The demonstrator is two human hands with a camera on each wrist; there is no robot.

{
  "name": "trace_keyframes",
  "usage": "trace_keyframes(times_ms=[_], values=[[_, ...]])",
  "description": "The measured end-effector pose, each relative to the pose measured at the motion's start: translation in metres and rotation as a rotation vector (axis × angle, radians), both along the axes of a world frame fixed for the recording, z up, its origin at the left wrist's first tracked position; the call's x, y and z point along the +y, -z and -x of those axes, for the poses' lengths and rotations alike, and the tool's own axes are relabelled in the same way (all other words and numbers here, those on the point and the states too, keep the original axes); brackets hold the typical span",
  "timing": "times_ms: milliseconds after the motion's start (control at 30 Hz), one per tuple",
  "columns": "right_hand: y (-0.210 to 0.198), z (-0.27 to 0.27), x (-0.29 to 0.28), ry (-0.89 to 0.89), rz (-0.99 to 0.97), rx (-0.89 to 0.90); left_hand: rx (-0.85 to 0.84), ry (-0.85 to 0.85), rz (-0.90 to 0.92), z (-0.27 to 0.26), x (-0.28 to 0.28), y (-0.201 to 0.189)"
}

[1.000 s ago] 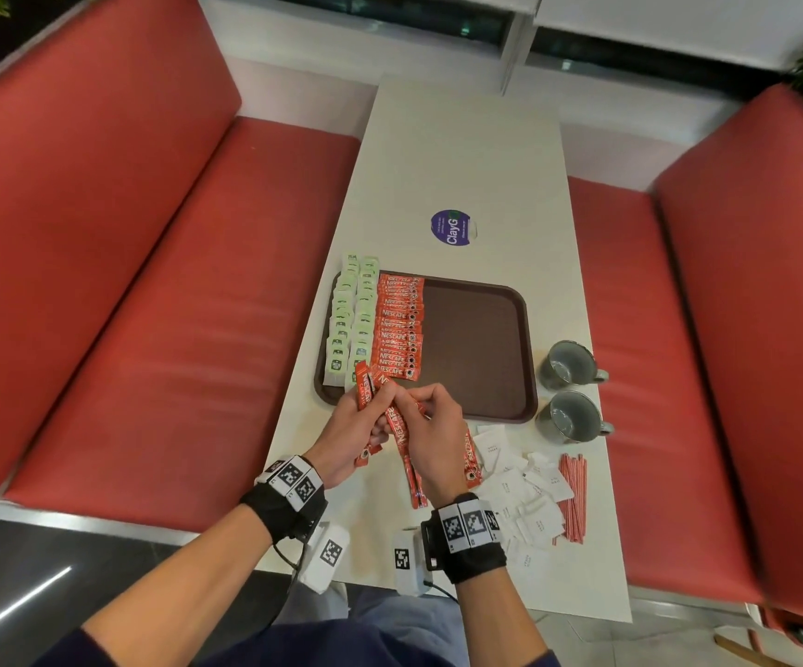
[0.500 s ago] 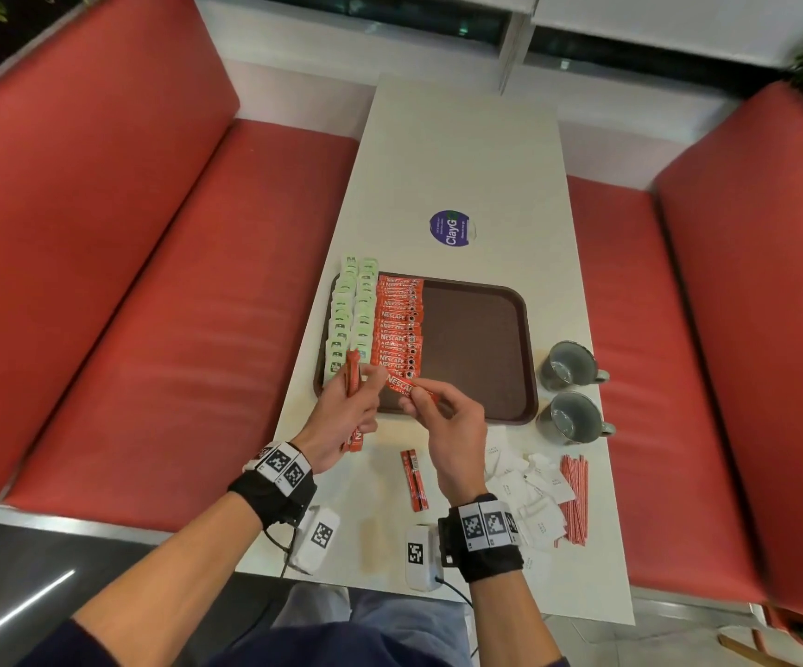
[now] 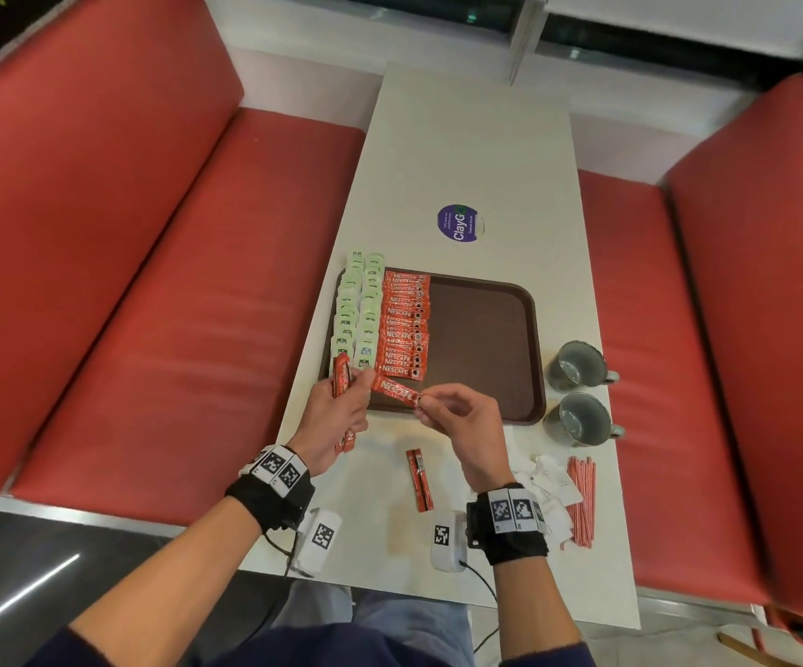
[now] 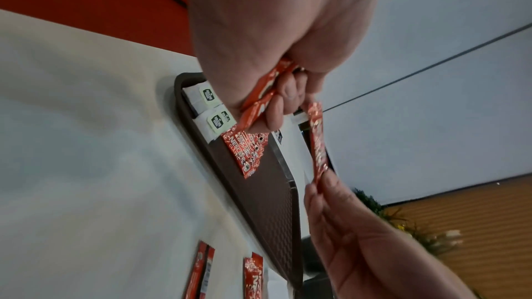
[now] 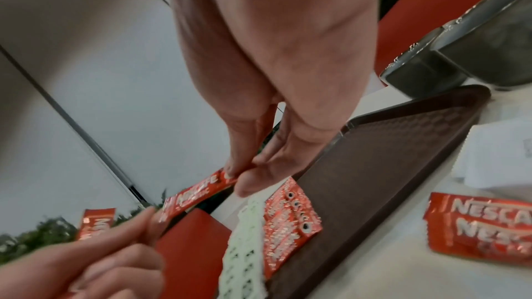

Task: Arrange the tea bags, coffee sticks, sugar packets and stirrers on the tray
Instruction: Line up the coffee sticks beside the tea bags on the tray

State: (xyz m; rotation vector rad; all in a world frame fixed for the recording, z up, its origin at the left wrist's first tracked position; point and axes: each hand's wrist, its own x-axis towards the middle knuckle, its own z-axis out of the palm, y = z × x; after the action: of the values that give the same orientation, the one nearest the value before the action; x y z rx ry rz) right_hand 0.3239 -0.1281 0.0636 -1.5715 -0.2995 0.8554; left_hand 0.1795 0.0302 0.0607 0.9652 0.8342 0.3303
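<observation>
A brown tray [image 3: 486, 339] holds two rows of green tea bags [image 3: 358, 310] on its left and a column of red coffee sticks [image 3: 404, 324] beside them. My left hand [image 3: 356, 377] grips a small bundle of coffee sticks [image 3: 341, 380] upright at the tray's near left corner. My right hand [image 3: 421, 402] pinches the right end of a single coffee stick [image 3: 397, 389], held crosswise just above the tray's near edge. In the right wrist view a left fingertip [image 5: 152, 215] touches that stick's [image 5: 201, 192] other end.
Loose coffee sticks [image 3: 419, 479] lie on the white table between my wrists. White sugar packets [image 3: 548, 488] and red striped stirrers [image 3: 581, 503] lie at the near right. Two grey mugs [image 3: 580, 365] stand right of the tray. Red benches flank the table.
Both hands moved forward from the table pile to the tray's near edge. My right hand drew one stick out of the left hand's bundle and turned it crosswise.
</observation>
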Motion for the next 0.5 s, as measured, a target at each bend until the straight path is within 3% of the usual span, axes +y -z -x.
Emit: trace_keyframes(times_ms=[200, 367, 500], values=[[0.041, -0.041, 0.009, 0.039, 0.311, -0.380, 0.022, -0.142, 0.143, 0.008, 0.020, 0.011], [0.059, -0.054, 0.034, -0.123, 0.438, -0.504, 0.042, -0.138, 0.237, 0.013, 0.021, 0.017], [0.076, -0.061, 0.051, -0.143, 0.493, -0.533, 0.029, -0.127, 0.254, 0.016, 0.019, 0.018]])
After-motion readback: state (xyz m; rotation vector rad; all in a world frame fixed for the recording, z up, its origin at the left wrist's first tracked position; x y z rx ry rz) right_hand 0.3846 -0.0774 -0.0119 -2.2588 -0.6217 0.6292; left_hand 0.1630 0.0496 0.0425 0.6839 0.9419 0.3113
